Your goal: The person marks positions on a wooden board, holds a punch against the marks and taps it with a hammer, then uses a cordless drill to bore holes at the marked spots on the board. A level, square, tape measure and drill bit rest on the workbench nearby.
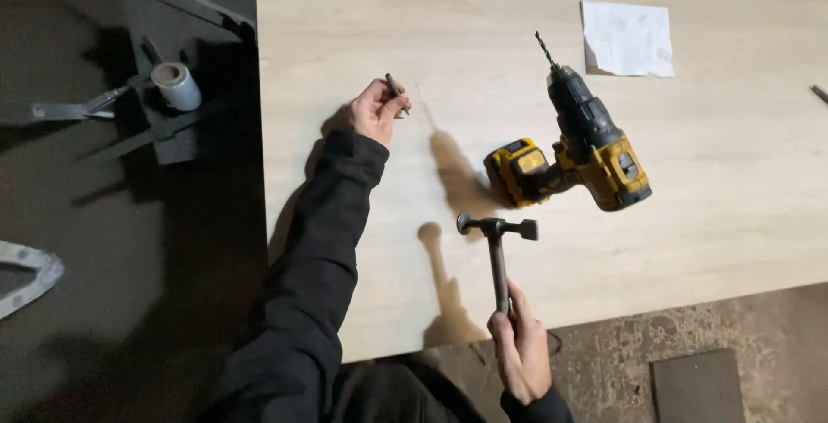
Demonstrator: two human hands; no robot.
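Hammer (pixel 498 242): clenched in right hand (pixel 522 350), raised over worktop (pixel 345 242).
Left grip (pixel 377 111): pinching small dark pin (pixel 394 88), possibly a punch.
Drill (pixel 573 149): lying nearby.

Pale wood worktop (pixel 707 181); lying on it: yellow cordless drill (pixel 580 145), white paper sheet (pixel 627 38), dark pencil-like stick (pixel 819 94) at right edge.

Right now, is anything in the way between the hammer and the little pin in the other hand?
Nothing visible. The hammer is raised in the right hand. Between it and the pin pinched in the left hand lies only bare board. The drill lies off to the side.
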